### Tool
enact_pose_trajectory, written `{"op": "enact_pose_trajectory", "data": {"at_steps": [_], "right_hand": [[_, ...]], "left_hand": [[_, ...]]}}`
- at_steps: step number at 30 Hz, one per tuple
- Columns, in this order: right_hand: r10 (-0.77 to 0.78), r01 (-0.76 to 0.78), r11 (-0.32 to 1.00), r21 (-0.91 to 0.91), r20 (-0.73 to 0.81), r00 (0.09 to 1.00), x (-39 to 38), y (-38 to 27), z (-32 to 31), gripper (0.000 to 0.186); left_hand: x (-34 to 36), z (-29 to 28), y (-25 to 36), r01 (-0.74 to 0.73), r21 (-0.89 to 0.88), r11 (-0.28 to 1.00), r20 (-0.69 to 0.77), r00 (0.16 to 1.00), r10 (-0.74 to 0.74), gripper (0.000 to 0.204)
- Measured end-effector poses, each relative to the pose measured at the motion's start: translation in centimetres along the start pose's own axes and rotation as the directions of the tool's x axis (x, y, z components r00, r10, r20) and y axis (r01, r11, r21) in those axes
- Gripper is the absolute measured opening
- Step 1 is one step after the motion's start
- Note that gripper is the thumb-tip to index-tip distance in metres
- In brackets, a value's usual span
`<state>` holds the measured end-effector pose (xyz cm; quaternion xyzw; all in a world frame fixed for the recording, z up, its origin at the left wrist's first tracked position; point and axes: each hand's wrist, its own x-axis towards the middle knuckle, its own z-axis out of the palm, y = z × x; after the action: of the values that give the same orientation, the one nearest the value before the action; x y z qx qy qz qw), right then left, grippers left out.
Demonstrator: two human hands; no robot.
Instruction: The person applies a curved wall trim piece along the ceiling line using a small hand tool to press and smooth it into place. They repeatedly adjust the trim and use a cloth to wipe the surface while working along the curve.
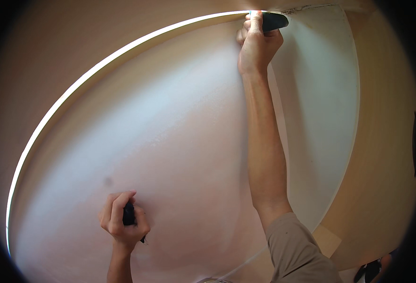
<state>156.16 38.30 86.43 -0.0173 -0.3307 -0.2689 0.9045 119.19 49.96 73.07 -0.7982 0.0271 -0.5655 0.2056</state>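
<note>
A large pale panel or board [193, 155] fills the middle of the view, lit in a soft band and bent by the lens. At its far edge my right hand [257, 45] is closed around a dark, rounded, flattish object [275, 21]. That arm reaches straight out across the panel. Lower left, my left hand [123, 217] curls over a smaller black object [129, 213], which shows between thumb and fingers. A dark tip pokes out beneath this hand. What kind of thing either object is cannot be made out.
A bright curved strip [66, 94] borders the panel's far and left sides. To the right of my arm is another pale section [323, 104] with a tan surface [382, 141] beyond. A tan square piece [328, 239] and dark shapes [370, 271] lie lower right.
</note>
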Motion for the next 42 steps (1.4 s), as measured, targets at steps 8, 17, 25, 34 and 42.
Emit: {"op": "enact_pose_trajectory", "data": {"at_steps": [8, 17, 25, 34, 42], "right_hand": [[0.058, -0.058, 0.998, -0.009, -0.003, 0.998, -0.7, 0.4, 0.0, 0.028], [0.047, -0.047, 0.999, 0.001, -0.010, 0.999, -1.0, -0.6, 0.5, 0.030], [0.002, -0.002, 1.000, -0.007, 0.027, 1.000, -0.5, -0.9, -0.1, 0.031], [0.034, -0.034, 0.998, 0.043, 0.012, 0.999, 0.0, -0.3, -0.5, 0.031], [0.056, -0.057, 0.994, 0.097, 0.016, 0.998, -0.1, -0.3, -0.6, 0.030]], "left_hand": [[-0.4, 0.0, -0.1, 0.001, 0.005, 1.000, 0.013, 1.000, -0.001, 0.038], [-0.4, 0.2, -0.4, -0.002, 0.037, 0.999, 0.006, 1.000, 0.002, 0.038], [-0.4, 0.4, -0.3, -0.004, 0.031, 1.000, 0.001, 1.000, 0.004, 0.037], [-0.5, 0.3, -0.3, -0.008, 0.027, 1.000, 0.004, 1.000, 0.008, 0.038], [-0.6, 0.3, -0.5, -0.017, 0.021, 1.000, 0.007, 1.000, 0.017, 0.038]]}}
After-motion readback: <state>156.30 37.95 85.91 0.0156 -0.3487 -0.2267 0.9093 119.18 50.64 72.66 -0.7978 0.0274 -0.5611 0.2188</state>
